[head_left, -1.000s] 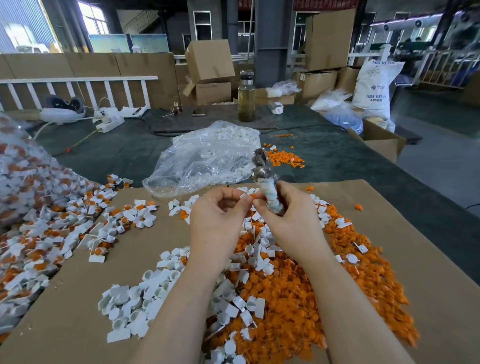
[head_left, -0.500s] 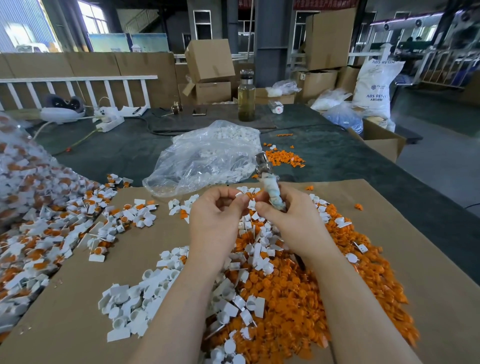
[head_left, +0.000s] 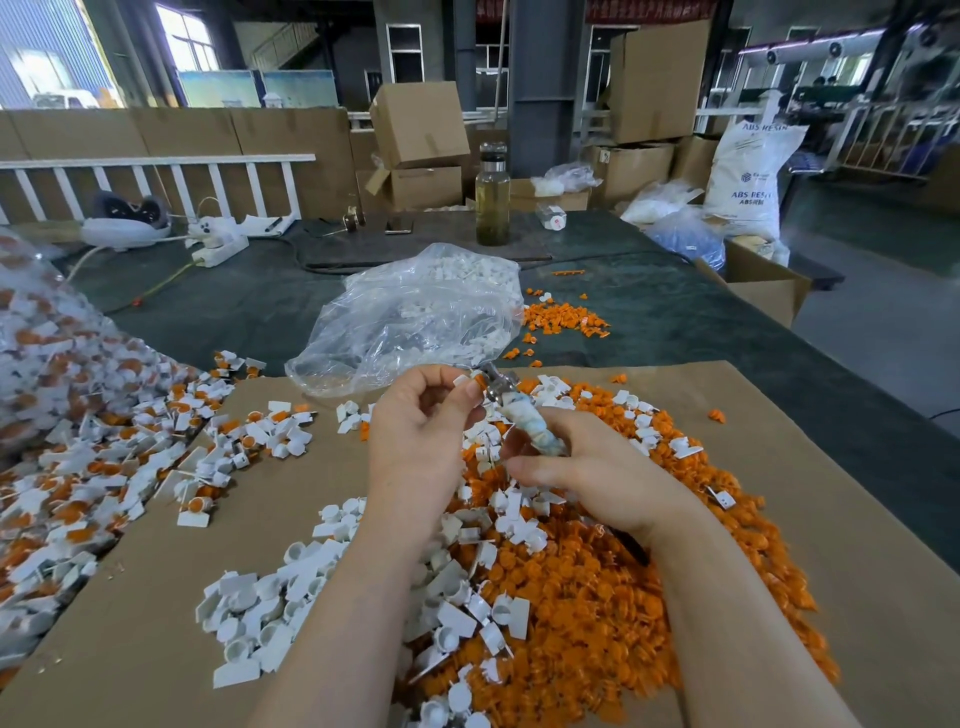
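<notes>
My right hand (head_left: 597, 473) grips a small tool (head_left: 524, 415) with a tape-wrapped handle and a metal head that points up and away. My left hand (head_left: 421, 431) pinches a small white and orange plastic piece (head_left: 470, 382) right against the tool's metal head. Both hands hover over a heap of orange plastic parts (head_left: 613, 597) mixed with white plastic caps (head_left: 291, 597) on a sheet of brown cardboard (head_left: 857, 519).
Joined white-and-orange pieces (head_left: 104, 457) pile up at the left. A clear plastic bag (head_left: 415, 317) of white caps lies just beyond the hands. Loose orange parts (head_left: 561, 317), a glass bottle (head_left: 492, 197) and a power strip (head_left: 218, 249) sit on the green table farther back.
Both hands have sunk lower toward the pile. The tool has tipped from upright to leaning away, and the left fingers have moved up to its head.
</notes>
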